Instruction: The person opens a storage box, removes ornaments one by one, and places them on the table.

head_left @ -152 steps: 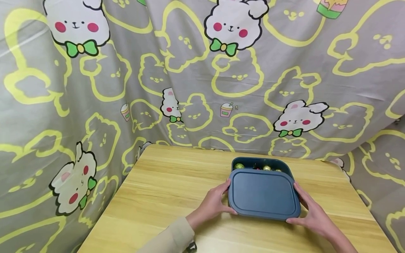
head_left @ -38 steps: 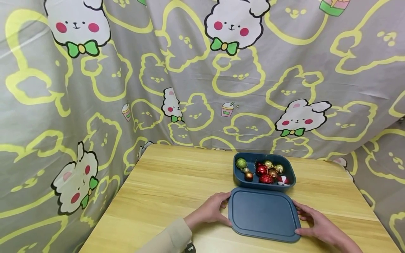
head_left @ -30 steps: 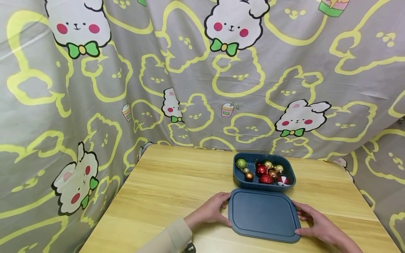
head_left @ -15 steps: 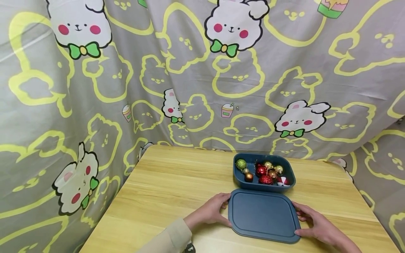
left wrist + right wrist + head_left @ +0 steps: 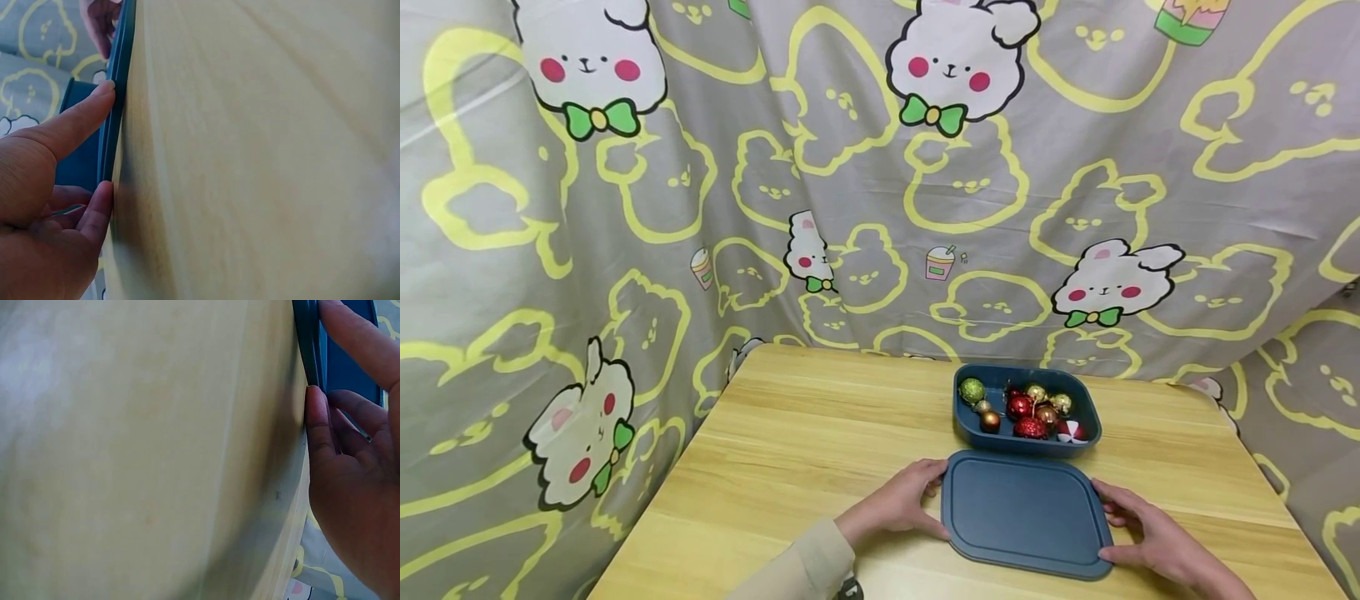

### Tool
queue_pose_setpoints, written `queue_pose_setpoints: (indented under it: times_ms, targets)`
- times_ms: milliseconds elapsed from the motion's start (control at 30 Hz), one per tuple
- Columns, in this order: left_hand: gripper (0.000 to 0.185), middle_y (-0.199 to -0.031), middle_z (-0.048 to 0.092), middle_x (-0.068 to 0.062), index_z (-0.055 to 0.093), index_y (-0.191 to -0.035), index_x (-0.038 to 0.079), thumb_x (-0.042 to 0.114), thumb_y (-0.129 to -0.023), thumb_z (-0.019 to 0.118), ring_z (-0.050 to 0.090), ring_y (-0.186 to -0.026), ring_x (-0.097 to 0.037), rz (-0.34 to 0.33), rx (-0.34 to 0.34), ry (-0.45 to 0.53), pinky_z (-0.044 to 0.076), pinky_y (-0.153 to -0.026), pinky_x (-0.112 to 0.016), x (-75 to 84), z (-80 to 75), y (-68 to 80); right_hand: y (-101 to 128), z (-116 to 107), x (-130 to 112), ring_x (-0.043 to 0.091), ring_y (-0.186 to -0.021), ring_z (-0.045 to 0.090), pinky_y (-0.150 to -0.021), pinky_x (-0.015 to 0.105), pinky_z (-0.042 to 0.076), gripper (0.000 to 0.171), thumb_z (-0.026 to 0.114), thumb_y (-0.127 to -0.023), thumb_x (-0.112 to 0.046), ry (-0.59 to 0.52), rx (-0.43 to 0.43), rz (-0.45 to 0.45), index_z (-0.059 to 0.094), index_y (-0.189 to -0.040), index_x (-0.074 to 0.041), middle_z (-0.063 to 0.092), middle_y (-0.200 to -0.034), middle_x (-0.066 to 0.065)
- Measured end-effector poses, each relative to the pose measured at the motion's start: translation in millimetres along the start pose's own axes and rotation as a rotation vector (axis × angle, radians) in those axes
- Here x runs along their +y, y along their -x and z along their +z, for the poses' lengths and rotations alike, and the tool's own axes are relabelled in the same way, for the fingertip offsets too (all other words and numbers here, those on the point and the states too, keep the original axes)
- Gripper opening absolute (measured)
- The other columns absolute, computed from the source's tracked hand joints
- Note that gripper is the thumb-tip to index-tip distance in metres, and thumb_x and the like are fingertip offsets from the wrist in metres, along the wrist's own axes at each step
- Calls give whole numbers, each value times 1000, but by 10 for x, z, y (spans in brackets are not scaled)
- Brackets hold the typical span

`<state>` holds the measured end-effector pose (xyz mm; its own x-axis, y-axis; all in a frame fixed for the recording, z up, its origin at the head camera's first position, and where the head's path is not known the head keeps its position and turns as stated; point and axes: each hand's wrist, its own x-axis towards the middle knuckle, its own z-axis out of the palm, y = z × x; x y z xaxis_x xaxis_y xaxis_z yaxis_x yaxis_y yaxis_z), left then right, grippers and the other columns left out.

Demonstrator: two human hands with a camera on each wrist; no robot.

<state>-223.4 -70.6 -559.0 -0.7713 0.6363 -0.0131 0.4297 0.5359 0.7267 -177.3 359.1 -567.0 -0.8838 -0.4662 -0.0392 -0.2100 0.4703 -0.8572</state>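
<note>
A dark blue box lid [image 5: 1026, 512] lies flat on the table, in front of the matching box [image 5: 1026, 443]. My left hand [image 5: 901, 497] holds its left edge, thumb nearer me and fingers farther along. On the opposite edge my right hand [image 5: 1150, 537] holds it the same way. Thumb and fingers also meet the lid's rim [image 5: 112, 137] in the left wrist view. In the uncovered box sit several shiny baubles: a green glittery one [image 5: 972, 391], red ones [image 5: 1031, 427], gold ones [image 5: 1062, 403] and a red-and-white one [image 5: 1071, 431].
The wooden table [image 5: 805, 425] stretches left of the box and lid. A grey curtain [image 5: 865, 183] with rabbit drawings hangs behind it and at both sides. A small dark object [image 5: 850, 588] shows beside my left sleeve [image 5: 820, 554].
About five seconds ago the lid covered the front of the box; it has since come toward me onto the table, uncovering the baubles. Over the last second hands and lid stay still.
</note>
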Motion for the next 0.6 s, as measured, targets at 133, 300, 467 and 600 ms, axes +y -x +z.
queue_pose_setpoints:
  times_ms: [133, 300, 467, 600]
  targets:
    - [104, -145, 54, -10, 42, -157, 5, 25, -72, 98, 59, -108, -4, 10, 4, 2, 53, -96, -18, 13, -11, 9, 2, 0, -5, -18, -114, 49, -89, 10, 51, 98, 87, -83, -19, 15, -2, 9, 29, -155, 15, 38, -146, 45]
    - [104, -141, 56, -10, 42, -157, 4, 23, -70, 98, 60, -107, -6, 3, 13, 27, 53, -95, -19, 30, -17, 23, 4, 2, -19, -18, -113, 49, -89, 10, 51, 99, 88, -82, -17, 13, -2, 31, 29, -154, 16, 35, -146, 48]
    - [104, -141, 56, -11, 43, -156, 5, 22, -71, 98, 60, -108, -6, 6, 12, 32, 53, -95, -19, 22, -13, 19, 8, 6, -37, -17, -112, 51, -88, 11, 51, 95, 86, -85, -18, 3, 7, 24, 30, -155, 15, 36, -146, 47]
    - [103, -140, 55, -10, 42, -157, 5, 21, -72, 97, 59, -109, -6, 7, 9, 65, 54, -96, -19, 14, -17, 17, 10, 1, -51, -10, -109, 56, -86, 13, 52, 83, 79, -93, -19, 28, 39, 37, 34, -154, 13, 44, -145, 43]
